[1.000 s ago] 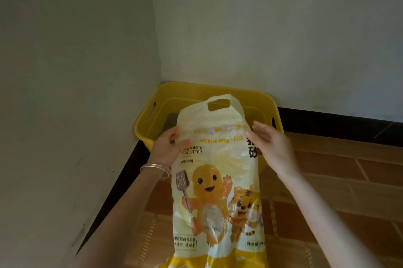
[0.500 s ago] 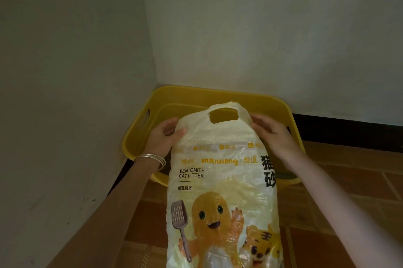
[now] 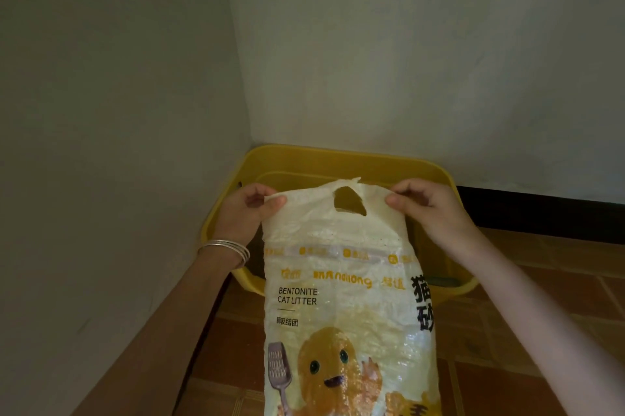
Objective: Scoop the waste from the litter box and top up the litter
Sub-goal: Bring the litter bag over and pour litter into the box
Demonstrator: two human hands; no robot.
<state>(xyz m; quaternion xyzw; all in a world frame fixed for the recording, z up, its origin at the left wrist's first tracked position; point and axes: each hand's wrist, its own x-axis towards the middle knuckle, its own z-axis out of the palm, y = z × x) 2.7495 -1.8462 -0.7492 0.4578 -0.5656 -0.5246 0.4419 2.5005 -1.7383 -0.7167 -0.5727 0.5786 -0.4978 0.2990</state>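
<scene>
Now, L grip (image 3: 247,212), R grip (image 3: 430,209) pinching crinkly plastic litter bag (image 3: 338,283), yellow tub (image 3: 338,158) behind

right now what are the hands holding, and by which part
Both hold the cat litter bag by its top edge: the left hand pinches the left corner, the right hand the right corner, either side of the handle cutout.

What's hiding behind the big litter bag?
A yellow plastic litter box stands behind the pale plastic cat litter bag. The bag hides most of its inside.
</scene>
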